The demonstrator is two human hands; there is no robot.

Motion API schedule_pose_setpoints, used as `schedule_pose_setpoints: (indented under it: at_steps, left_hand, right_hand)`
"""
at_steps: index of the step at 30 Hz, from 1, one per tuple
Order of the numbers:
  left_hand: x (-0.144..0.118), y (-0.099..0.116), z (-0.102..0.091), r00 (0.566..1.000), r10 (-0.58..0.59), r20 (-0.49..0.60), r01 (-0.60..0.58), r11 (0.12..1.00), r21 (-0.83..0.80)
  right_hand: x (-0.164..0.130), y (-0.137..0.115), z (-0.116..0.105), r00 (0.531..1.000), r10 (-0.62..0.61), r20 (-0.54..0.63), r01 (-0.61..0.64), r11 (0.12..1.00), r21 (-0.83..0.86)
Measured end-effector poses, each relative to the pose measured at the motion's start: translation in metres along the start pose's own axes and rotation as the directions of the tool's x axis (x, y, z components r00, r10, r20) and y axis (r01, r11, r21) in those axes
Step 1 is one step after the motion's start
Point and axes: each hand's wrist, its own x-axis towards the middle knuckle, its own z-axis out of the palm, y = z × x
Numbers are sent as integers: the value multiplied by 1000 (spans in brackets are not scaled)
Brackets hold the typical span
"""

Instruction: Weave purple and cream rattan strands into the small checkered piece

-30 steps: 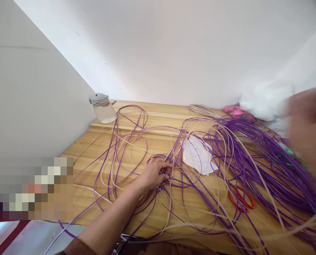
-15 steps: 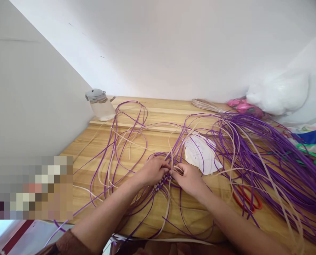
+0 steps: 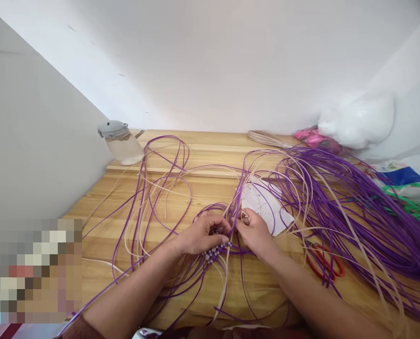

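Note:
My left hand (image 3: 199, 233) and my right hand (image 3: 254, 231) meet at the middle of a wooden table (image 3: 100, 212). Between them lies a small woven patch (image 3: 215, 252) of purple and cream strips. My left hand's fingers curl over the top of the patch and grip it. My right hand pinches purple strips (image 3: 238, 207) that rise from the patch. Long purple and cream strips (image 3: 354, 207) fan out from the patch in loops over the table.
A white sheet of paper (image 3: 266, 207) lies just behind my right hand. Red scissors (image 3: 325, 266) lie to the right under strips. A clear jar with a grey lid (image 3: 120, 141) stands at the back left. White and pink bags (image 3: 351, 125) sit back right.
My right hand came in from the blurred right edge and joined the left at the woven patch. Both hands have since shifted slightly back, and the view moved a little right.

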Motion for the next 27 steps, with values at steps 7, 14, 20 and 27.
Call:
schedule_pose_setpoints:
  at_steps: [7, 14, 20, 27]
  left_hand:
    - [-3, -6, 14, 950, -25, -310, 148, 914, 378]
    - [-2, -14, 30, 857, -113, -502, 245, 948, 204]
    - [-7, -9, 25, 924, -82, -374, 145, 979, 142]
    - [-17, -11, 6, 961, 23, -274, 36, 977, 209]
  right_hand:
    - [12, -12, 0, 991, -122, -61, 114, 986, -122]
    - [15, -13, -2, 743, -630, 228, 664, 648, -374]
    - [16, -16, -25, 651, -701, 292, 722, 452, -525]
    - [-8, -34, -31, 825, -521, 218, 555, 675, -486]
